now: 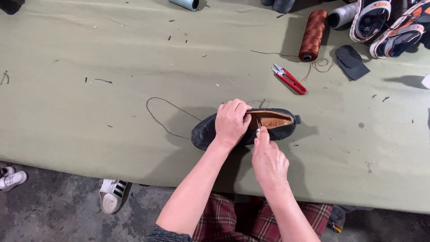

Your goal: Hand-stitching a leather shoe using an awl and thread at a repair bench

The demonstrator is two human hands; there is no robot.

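Observation:
A black leather shoe with a tan insole lies on its side on the green cloth table, toe to the left. My left hand grips the shoe over its middle. My right hand pinches a small pale tool, probably a needle or awl, at the shoe's near edge by the opening. A dark thread loops out on the cloth to the left of the shoe.
Red-handled thread snips lie behind the shoe. A brown thread spool, a grey spool, a dark leather piece and sandals sit at the back right. White sneakers stand on the floor below.

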